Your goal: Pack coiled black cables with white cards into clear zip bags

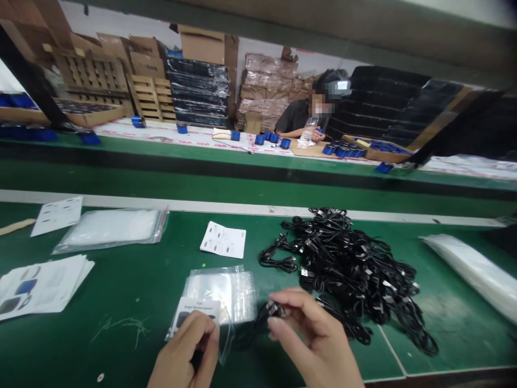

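Nearest the camera, the left hand [183, 350] has its fingers [205, 337] curled and pressed together, pinching a clear zip bag [228, 318] with a printed product card [196, 311] inside. Just right of those fingers, the right hand [311, 337] pinches the black plug [274, 309] of a single cable between thumb and forefinger. Beyond the right fingers lies a heap of black cables [347, 269] on the green bench [121, 285]. Ahead of the left fingers rests a loose printed card [223, 240]; further left are stacked leaflets [40, 285]. Far beyond, a co-worker [302, 113] sits behind blue cylindrical items [266, 138].

Step in hand, as judged: bringing cable and bag together. The next move calls for a steady hold on the bag.
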Motion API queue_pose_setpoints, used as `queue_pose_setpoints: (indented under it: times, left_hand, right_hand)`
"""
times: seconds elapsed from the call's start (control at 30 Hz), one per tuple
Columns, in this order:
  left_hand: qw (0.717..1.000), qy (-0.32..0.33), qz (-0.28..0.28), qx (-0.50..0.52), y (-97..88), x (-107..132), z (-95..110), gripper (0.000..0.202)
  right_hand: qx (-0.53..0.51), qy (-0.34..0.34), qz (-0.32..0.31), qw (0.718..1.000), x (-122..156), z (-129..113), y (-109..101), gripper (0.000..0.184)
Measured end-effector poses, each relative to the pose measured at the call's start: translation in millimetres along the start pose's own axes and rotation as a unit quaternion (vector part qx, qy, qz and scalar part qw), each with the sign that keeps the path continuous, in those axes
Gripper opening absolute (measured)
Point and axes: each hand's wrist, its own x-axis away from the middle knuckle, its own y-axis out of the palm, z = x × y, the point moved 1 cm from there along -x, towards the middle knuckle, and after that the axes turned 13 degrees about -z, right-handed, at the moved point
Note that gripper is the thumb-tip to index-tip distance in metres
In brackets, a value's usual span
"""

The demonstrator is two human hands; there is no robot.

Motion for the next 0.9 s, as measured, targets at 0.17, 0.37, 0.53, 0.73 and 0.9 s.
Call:
queue_pose_setpoints:
  times: [0.17,0.37,0.53,0.73,0.9]
  left_hand:
    - [1.000,0.006,0.015,0.005,0.6,1,-3,0.013]
    - [0.999,-0.015,0.048,-0.017,5.4,7,-3,0.016]
    - [0.996,0.033,0.066,-0.059,7.1,8,-4,0.009]
    - [0.990,-0.047,0.136,0.007,18.5,12,4,0.019]
    - [0.985,-0.061,0.158,0.040,20.7,12,10,0.024]
  right_hand:
    - [-0.198,0.119,0.059,0.971,10,5,24,0.018]
    - [-0.132,0.109,0.124,0.977,16,13,34,0.018]
    - [-0.204,0.135,0.142,0.959,21,19,55,0.029]
    - [-0.350,0.200,0.078,0.912,13,19,50,0.041]
    - [-0.361,0.208,0.038,0.908,14,24,46,0.037]
